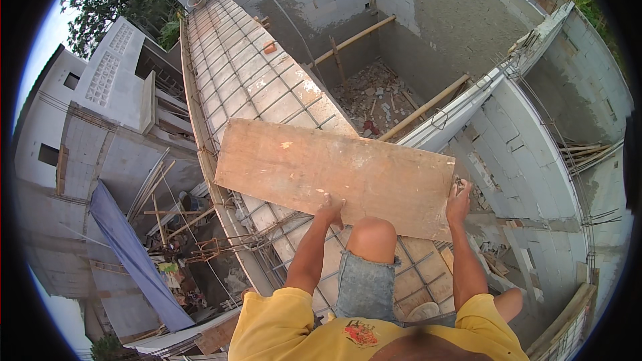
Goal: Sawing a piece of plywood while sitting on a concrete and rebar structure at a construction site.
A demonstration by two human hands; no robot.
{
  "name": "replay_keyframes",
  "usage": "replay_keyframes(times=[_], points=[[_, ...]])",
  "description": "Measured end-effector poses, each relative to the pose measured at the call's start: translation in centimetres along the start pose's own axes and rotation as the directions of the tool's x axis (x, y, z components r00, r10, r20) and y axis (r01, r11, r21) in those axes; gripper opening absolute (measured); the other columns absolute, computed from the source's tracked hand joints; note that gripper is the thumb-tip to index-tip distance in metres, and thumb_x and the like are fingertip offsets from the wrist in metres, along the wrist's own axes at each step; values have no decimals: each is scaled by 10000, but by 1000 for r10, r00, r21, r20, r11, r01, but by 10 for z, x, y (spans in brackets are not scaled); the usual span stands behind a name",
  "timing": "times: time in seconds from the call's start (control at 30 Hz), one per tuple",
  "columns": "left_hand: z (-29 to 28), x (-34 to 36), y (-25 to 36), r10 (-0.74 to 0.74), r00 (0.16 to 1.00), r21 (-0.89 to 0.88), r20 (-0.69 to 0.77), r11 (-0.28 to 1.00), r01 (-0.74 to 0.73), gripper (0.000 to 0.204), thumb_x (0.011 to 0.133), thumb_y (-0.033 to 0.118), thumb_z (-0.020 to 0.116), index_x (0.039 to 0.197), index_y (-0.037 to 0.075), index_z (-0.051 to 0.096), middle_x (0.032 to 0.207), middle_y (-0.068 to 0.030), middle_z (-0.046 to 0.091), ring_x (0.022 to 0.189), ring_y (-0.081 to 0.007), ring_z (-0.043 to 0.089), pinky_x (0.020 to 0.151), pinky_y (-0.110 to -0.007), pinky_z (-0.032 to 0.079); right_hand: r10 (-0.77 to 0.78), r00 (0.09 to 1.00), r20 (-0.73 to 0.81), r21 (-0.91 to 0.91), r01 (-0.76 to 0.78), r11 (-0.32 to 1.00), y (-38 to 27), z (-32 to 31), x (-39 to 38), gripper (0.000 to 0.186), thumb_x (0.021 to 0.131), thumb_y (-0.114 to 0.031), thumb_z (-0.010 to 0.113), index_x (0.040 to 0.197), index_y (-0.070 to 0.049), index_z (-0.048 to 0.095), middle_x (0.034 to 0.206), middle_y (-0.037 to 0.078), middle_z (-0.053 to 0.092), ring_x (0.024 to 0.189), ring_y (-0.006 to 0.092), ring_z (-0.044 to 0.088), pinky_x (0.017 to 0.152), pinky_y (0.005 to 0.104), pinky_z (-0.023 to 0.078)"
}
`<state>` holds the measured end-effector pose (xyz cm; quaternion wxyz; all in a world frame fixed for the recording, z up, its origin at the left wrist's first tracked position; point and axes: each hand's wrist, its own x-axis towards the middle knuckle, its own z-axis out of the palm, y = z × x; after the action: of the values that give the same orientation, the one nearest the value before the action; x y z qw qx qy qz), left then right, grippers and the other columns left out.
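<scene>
On the far left, a blue tarp point(137, 257) is draped down over a cluttered yard, with the odds and ends beside it too small to be made out. A bit further right, up at the far end of the slab, a pale round bucket point(195, 0) is parked right by the corner; what's in it can't be made out from here. Next, a rebar grid point(234, 67) is laid over the long pale deck, and a chunk of orange brick point(269, 47) has been left on it.

In the middle, the left hand point(330, 212) is placed at the near long edge of a wooden board point(334, 167), thumb and fingers a bit apart; whether the edge is pinched from below can't be told. The board is held crosswise over the grid, its left end angled away. It's a flat, oblong, orange-brown sheet, pretty worn, with scuffs, pale chipped spots and a ragged edge. Behind it, a walled pit point(378, 97) is filled along the bottom with rubble. At the right short edge, the board is gripped by the right hand point(459, 202), fingers curled around it. Grey block walls point(528, 140) are seen beyond.
</scene>
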<state>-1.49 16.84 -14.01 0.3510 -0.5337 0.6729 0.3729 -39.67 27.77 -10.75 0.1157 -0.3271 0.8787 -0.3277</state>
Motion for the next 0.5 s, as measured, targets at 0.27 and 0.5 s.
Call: replay_keyframes(times=[0.27, 0.5], points=[[7, 11, -11, 49, 999, 54, -24, 997, -47, 1310, 553, 333, 920, 1585, 316, 113, 1540, -404, -131, 1344, -573, 361, 1113, -504, 377, -12, 1000, -1, 9, 12, 1000, -1, 2, 0, 329, 986, -239, 559, 1265, -108, 444, 940, 292, 659, 911, 488, 631, 750, 541, 462], [7, 13, -9, 43, 999, 23, -8, 999, -43, 1302, 558, 326, 921, 1585, 313, 120, 1541, -402, -128, 1345, -576, 356, 1113, -505, 376, 26, 999, 24, -10, -26, 1000, 0, 0, 1, 335, 990, -244, 555, 1271, -101, 442, 956, 286, 663, 928, 480, 634, 768, 532, 467]])
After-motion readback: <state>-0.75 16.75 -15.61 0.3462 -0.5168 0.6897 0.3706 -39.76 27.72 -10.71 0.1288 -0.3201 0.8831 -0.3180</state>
